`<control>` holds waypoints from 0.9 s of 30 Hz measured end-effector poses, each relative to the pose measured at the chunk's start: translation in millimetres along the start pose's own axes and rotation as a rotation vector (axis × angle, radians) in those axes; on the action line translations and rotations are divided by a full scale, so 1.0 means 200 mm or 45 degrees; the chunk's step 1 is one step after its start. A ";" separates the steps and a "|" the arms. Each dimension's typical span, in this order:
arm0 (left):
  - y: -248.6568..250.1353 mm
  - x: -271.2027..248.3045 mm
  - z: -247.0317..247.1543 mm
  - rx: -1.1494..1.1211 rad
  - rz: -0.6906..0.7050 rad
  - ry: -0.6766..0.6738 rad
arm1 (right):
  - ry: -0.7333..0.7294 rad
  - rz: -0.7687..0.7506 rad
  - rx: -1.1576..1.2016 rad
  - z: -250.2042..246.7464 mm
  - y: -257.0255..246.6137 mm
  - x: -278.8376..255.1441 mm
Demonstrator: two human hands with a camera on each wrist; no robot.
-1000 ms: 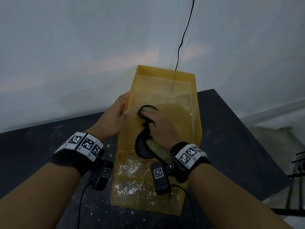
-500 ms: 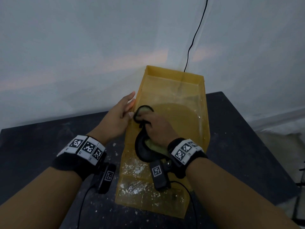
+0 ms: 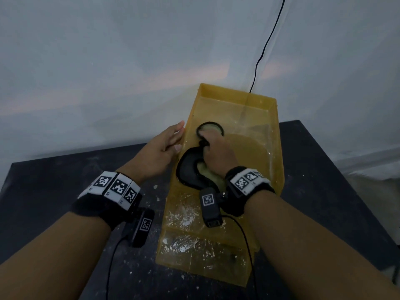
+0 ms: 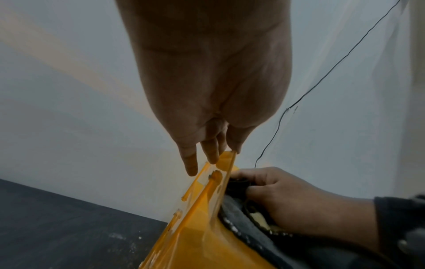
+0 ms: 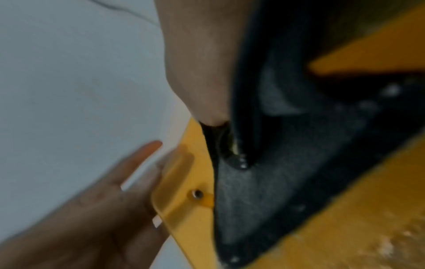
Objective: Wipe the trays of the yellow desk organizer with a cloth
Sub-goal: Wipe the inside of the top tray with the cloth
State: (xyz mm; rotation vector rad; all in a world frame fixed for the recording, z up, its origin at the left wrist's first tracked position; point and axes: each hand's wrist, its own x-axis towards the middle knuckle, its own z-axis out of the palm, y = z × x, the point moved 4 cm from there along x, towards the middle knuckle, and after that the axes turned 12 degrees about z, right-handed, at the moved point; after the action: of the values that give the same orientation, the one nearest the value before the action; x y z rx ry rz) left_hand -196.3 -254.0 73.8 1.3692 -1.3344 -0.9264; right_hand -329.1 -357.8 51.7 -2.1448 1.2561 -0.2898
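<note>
1. Two hands are on the translucent yellow plastic desk organizer (image 3: 249, 118), which stands on a dark, dust-flecked tabletop (image 3: 54, 191) against a pale wall (image 3: 108, 61).
2. The right hand (image 3: 217, 152) is down inside the upper tray, fingers curled and bunched around a dark grey cloth with a black edge (image 3: 188, 172) — a firm grip, knuckles up.
3. The cloth trails back from that grip toward the wrist and loops ahead of the fingertips, lying on the tray floor close to the left side wall.
4. The left hand (image 3: 162, 148) sits just left of the grip, outside the tray. Its fingers are straight and nearly flat against the side wall, with the thumb tip on the top edge, as the left wrist view shows; it grasps nothing.
5. Nearer than the gripping wrist, the lower trays carry white flecks and smears (image 3: 186, 219).
6. A thin black cable (image 3: 266, 46) runs down the wall beyond the organizer's far end.
</note>
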 end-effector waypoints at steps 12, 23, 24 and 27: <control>-0.02 -0.01 0.01 0.051 -0.003 0.049 | -0.214 -0.382 0.020 0.07 -0.02 -0.29; 0.02 -0.10 0.01 0.104 0.006 0.086 | -0.021 -0.168 0.236 0.00 0.02 -0.37; 0.03 -0.10 0.01 0.108 0.007 0.082 | -0.042 -0.210 0.146 0.02 0.00 -0.37; 0.04 -0.12 0.02 0.158 0.014 0.071 | -0.214 -0.394 0.027 0.10 -0.05 -0.45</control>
State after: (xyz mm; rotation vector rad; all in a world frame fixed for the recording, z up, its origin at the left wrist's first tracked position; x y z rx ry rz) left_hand -205.2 -229.9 77.6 1.4697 -1.3747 -0.8038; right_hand -359.4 -270.5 53.6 -2.2900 0.8237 -0.2437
